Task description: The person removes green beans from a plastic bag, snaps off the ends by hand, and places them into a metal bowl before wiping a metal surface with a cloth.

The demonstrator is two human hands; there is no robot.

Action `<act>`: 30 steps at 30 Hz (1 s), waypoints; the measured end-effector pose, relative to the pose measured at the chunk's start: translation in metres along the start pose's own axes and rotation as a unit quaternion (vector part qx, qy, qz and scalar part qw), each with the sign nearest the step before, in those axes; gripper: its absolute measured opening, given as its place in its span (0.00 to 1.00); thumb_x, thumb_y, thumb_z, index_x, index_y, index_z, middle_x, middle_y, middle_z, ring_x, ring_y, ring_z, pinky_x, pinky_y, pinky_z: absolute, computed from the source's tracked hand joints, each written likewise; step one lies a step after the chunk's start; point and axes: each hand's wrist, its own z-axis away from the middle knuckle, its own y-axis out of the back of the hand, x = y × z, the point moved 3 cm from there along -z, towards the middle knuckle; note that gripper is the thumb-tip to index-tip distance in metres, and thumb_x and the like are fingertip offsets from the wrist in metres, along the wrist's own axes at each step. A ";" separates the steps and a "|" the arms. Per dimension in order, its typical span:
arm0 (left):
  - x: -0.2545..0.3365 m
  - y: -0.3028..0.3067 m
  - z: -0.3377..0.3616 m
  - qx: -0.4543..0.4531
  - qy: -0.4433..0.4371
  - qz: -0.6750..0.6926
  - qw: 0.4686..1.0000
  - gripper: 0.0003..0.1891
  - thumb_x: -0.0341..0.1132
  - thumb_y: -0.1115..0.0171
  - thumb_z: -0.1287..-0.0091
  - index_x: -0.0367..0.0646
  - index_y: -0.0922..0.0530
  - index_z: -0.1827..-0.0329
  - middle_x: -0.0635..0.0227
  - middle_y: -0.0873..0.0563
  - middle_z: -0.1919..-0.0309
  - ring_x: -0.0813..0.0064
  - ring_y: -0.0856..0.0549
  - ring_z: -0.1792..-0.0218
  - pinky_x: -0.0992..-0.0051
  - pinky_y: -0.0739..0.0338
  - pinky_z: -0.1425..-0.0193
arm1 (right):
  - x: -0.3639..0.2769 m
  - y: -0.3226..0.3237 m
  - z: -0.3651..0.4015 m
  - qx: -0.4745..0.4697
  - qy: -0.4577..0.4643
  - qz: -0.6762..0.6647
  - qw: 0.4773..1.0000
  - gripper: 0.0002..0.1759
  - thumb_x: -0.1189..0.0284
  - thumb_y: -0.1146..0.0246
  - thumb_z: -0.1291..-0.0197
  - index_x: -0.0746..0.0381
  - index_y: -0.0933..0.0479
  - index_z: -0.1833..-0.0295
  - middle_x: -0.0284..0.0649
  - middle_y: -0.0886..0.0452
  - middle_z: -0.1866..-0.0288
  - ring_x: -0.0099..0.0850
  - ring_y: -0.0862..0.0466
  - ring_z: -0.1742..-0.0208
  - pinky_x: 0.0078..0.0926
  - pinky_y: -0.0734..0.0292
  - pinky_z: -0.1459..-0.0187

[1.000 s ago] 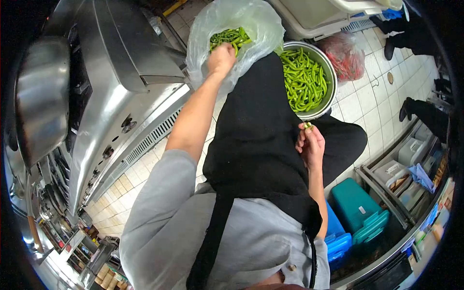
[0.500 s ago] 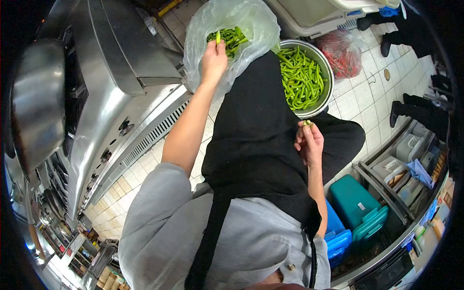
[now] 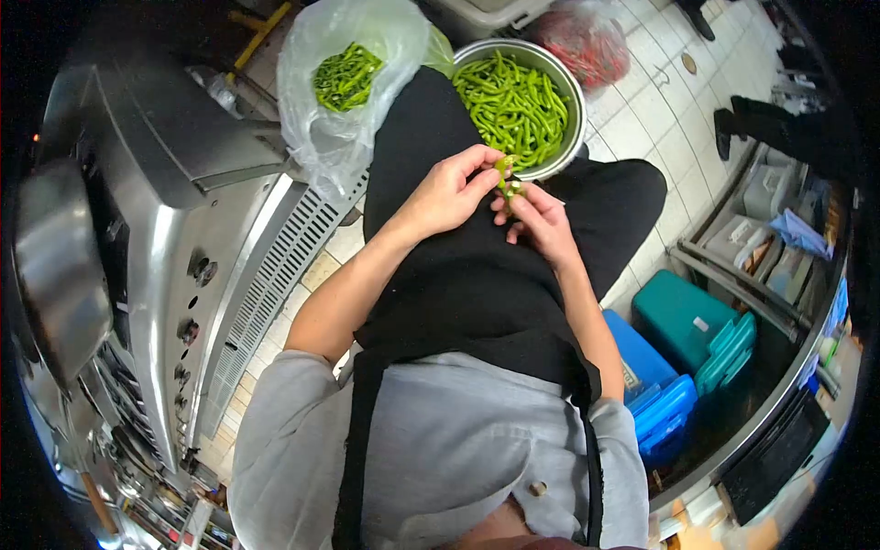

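Above my lap, the two hands are close together. My left hand (image 3: 447, 194) is closed, pinching a green chili pepper (image 3: 504, 165) between thumb and fingertips. Just below it, my right hand (image 3: 544, 225) is closed on small green pieces with pale ends (image 3: 514, 187), which look like pepper stems. Beyond the hands stands a steel bowl (image 3: 577, 115) full of green chili peppers (image 3: 518, 105). To its left, a translucent plastic bag (image 3: 316, 147) lies open with a smaller heap of darker green pieces (image 3: 346, 78) inside.
A steel cooking range (image 3: 197, 238) runs along my left. Past the bowl sits a bag of red items (image 3: 587, 46), with a pale bin (image 3: 486, 14) beside it. Blue (image 3: 646, 367) and teal (image 3: 683, 316) tubs are at my right. Another person's dark shoe (image 3: 724, 133) shows on the tiles.
My left hand has come back from the plastic bag to my right hand. My right hand has moved inward over my lap. The view has shifted.
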 end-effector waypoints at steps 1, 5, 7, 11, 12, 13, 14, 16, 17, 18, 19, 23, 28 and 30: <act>0.002 -0.003 -0.001 0.005 0.006 -0.058 0.998 0.11 0.31 0.44 0.23 0.37 0.22 0.43 0.69 0.14 0.53 0.82 0.18 0.49 0.76 0.23 0.42 | -0.001 0.001 0.000 -0.002 0.002 0.022 1.000 0.16 0.65 0.41 0.26 0.64 0.22 0.42 0.36 0.16 0.57 0.21 0.18 0.62 0.18 0.21 0.70; 0.001 -0.014 -0.003 0.020 -0.009 -0.071 0.997 0.12 0.33 0.40 0.26 0.37 0.21 0.45 0.66 0.12 0.57 0.78 0.15 0.55 0.75 0.21 0.47 | 0.007 0.008 -0.001 0.015 0.023 0.016 0.999 0.13 0.66 0.39 0.27 0.64 0.21 0.47 0.31 0.20 0.65 0.18 0.22 0.69 0.17 0.24 0.74; 0.014 -0.014 -0.001 0.049 -0.133 -0.241 0.960 0.13 0.35 0.35 0.30 0.36 0.18 0.49 0.62 0.11 0.59 0.73 0.12 0.61 0.74 0.19 0.54 | 0.009 0.011 0.000 0.026 0.025 0.028 0.999 0.12 0.67 0.39 0.28 0.65 0.21 0.49 0.31 0.20 0.66 0.17 0.22 0.68 0.17 0.25 0.72; 0.027 -0.014 0.003 0.097 -0.066 -0.281 0.953 0.13 0.37 0.31 0.33 0.36 0.15 0.54 0.64 0.11 0.64 0.77 0.15 0.69 0.75 0.22 0.65 | 0.008 0.013 0.000 0.082 0.095 0.150 0.981 0.09 0.72 0.38 0.31 0.68 0.19 0.54 0.30 0.19 0.68 0.17 0.23 0.65 0.18 0.27 0.64; 0.020 -0.016 0.002 0.099 -0.064 -0.281 0.952 0.13 0.37 0.31 0.33 0.36 0.15 0.54 0.64 0.11 0.64 0.77 0.15 0.69 0.75 0.22 0.65 | 0.008 0.013 0.001 0.080 0.094 0.150 0.981 0.09 0.72 0.38 0.31 0.68 0.19 0.54 0.30 0.19 0.68 0.17 0.23 0.65 0.18 0.27 0.64; 0.006 -0.017 -0.001 0.085 -0.028 -0.199 0.976 0.13 0.38 0.32 0.31 0.36 0.15 0.54 0.67 0.12 0.64 0.79 0.16 0.69 0.77 0.23 0.65 | 0.007 0.013 0.002 0.081 0.089 0.166 0.979 0.08 0.74 0.38 0.32 0.68 0.19 0.54 0.30 0.18 0.67 0.17 0.23 0.64 0.19 0.27 0.62; -0.003 -0.018 -0.004 0.071 0.008 -0.116 0.991 0.13 0.38 0.34 0.30 0.37 0.15 0.53 0.69 0.12 0.65 0.82 0.17 0.69 0.78 0.24 0.66 | 0.006 0.013 0.003 0.082 0.085 0.182 0.976 0.08 0.75 0.38 0.33 0.69 0.19 0.55 0.30 0.18 0.66 0.18 0.23 0.64 0.19 0.27 0.59; -0.014 -0.018 -0.007 0.040 0.038 -0.061 0.997 0.13 0.38 0.35 0.28 0.37 0.15 0.52 0.71 0.12 0.64 0.84 0.18 0.68 0.79 0.24 0.66 | 0.004 0.014 0.004 0.074 0.090 0.195 0.974 0.08 0.75 0.39 0.33 0.69 0.19 0.55 0.30 0.17 0.66 0.18 0.23 0.63 0.20 0.27 0.59; -0.018 -0.019 -0.009 0.008 0.067 -0.004 0.998 0.13 0.39 0.37 0.26 0.37 0.15 0.51 0.73 0.12 0.64 0.86 0.19 0.67 0.81 0.25 0.66 | 0.004 0.013 0.005 0.067 0.094 0.208 0.971 0.08 0.75 0.39 0.32 0.69 0.19 0.55 0.31 0.17 0.66 0.19 0.23 0.63 0.20 0.26 0.59; -0.020 -0.018 -0.011 0.008 0.068 -0.005 0.998 0.13 0.39 0.37 0.26 0.37 0.15 0.51 0.73 0.12 0.64 0.86 0.19 0.67 0.81 0.25 0.66 | 0.006 0.012 0.006 0.066 0.094 0.207 0.972 0.08 0.75 0.39 0.32 0.69 0.19 0.55 0.31 0.17 0.66 0.19 0.23 0.63 0.20 0.26 0.59; -0.025 -0.019 -0.012 -0.010 0.130 0.057 0.990 0.13 0.39 0.38 0.26 0.37 0.15 0.50 0.73 0.13 0.64 0.86 0.19 0.67 0.82 0.25 0.65 | 0.006 0.010 0.006 0.072 0.122 0.171 0.975 0.08 0.74 0.40 0.31 0.67 0.19 0.55 0.28 0.22 0.71 0.15 0.28 0.70 0.17 0.33 0.67; -0.033 -0.021 -0.020 -0.045 0.256 0.186 0.948 0.13 0.39 0.38 0.26 0.38 0.16 0.51 0.74 0.14 0.67 0.86 0.19 0.68 0.83 0.26 0.66 | -0.002 0.002 0.014 0.086 0.128 0.105 0.982 0.09 0.73 0.42 0.29 0.66 0.19 0.54 0.25 0.26 0.76 0.12 0.34 0.79 0.14 0.41 0.76; -0.035 -0.020 -0.066 0.059 0.099 0.105 0.988 0.13 0.39 0.39 0.27 0.35 0.18 0.56 0.68 0.16 0.71 0.78 0.18 0.70 0.74 0.22 0.64 | 0.002 0.008 0.009 0.084 0.067 0.044 0.993 0.08 0.71 0.41 0.27 0.62 0.18 0.53 0.21 0.29 0.76 0.10 0.35 0.78 0.13 0.40 0.76; -0.006 0.002 -0.076 0.130 0.014 -0.213 0.968 0.14 0.39 0.39 0.28 0.35 0.19 0.53 0.61 0.14 0.68 0.73 0.15 0.66 0.69 0.19 0.57 | 0.006 0.013 0.009 0.092 0.051 0.023 0.994 0.09 0.70 0.41 0.27 0.63 0.18 0.53 0.21 0.30 0.77 0.11 0.35 0.79 0.13 0.40 0.77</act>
